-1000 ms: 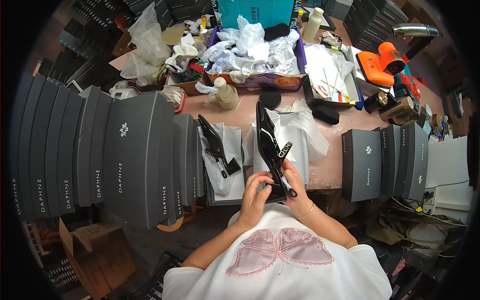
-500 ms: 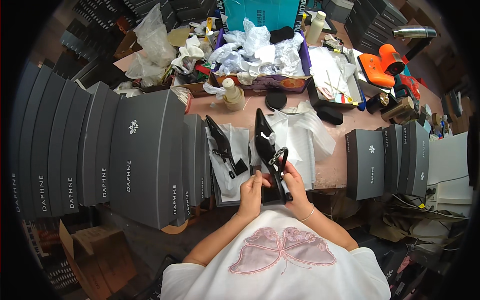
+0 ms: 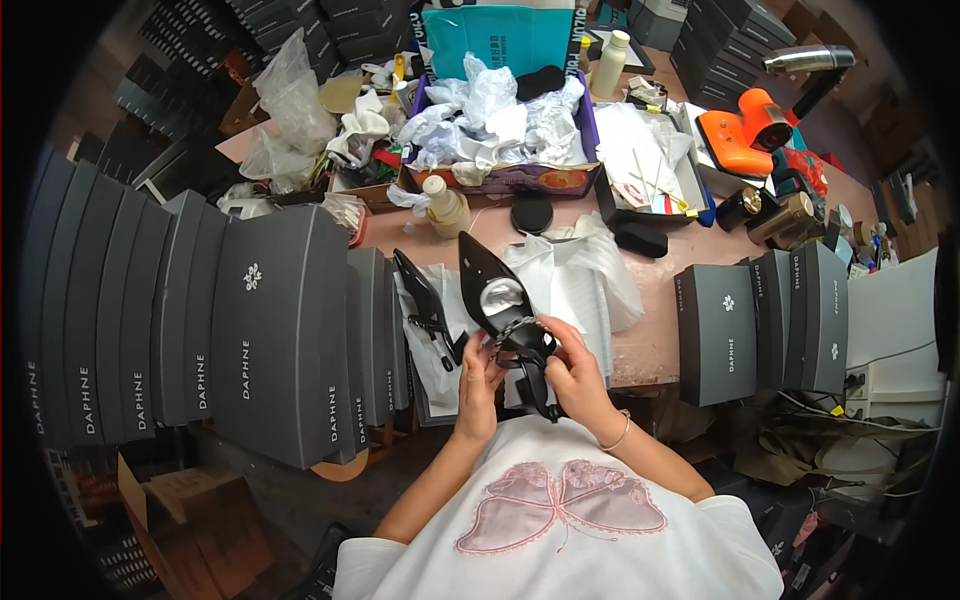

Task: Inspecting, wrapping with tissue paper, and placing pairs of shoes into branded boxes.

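since a second ago you've pulled the shoe (image 3: 508,305) in closer and turned it, so the toe now points up and away over the tissue (image 3: 565,285) and the heel hangs down by your chest; earlier it lay flatter over the paper. the other shoe (image 3: 428,305) hasn't budged, same spot in the open box by the stack of grey boxes (image 3: 255,330).

left hand (image 3: 478,378) is closed on the back of the shoe from the side, right hand (image 3: 572,372) is wrapped around the strap end with fingers pinching near the chain trim. looks like you're fiddling with the strap, so brace the heel with your left, let only the right fingertips work, and keep the pointed toe off the table (image 3: 650,340).
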Tool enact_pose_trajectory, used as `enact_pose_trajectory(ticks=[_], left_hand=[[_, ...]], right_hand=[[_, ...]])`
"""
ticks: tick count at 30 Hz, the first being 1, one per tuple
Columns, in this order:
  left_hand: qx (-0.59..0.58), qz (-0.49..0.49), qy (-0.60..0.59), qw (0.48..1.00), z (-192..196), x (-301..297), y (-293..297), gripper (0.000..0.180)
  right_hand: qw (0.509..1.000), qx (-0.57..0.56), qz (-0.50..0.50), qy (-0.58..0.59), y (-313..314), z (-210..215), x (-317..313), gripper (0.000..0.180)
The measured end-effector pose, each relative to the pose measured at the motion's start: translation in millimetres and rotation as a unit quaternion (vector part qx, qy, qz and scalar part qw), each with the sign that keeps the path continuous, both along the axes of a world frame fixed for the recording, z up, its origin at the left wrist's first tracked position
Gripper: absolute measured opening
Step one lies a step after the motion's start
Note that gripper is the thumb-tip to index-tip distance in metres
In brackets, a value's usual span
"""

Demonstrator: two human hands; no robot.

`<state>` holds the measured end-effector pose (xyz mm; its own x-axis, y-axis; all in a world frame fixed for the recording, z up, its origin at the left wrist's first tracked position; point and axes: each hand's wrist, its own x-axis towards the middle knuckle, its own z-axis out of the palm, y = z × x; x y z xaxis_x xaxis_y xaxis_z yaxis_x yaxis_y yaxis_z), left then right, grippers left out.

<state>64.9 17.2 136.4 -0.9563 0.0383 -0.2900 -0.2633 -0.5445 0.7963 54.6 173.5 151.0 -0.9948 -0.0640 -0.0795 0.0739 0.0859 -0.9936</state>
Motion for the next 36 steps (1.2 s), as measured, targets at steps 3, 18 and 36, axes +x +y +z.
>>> enact_pose_trajectory(ticks=[3,18,36], left_hand=[[-0.005,0.007,-0.001,1.000,12.3,-5.2,15.1,0.044],[0.108,0.024,-0.179,0.978,-2.5,-31.8,27.8,0.024],[0.202,-0.077,-0.197,0.956,-7.5,-19.3,34.3,0.034]], right_hand=[[0.991,0.066,0.088,0.074,6.0,31.9,1.3,0.059],[0.990,-0.014,0.133,0.034,43.7,10.5,28.4,0.081],[0.996,-0.072,0.045,-0.022,42.7,-8.1,32.0,0.020]])
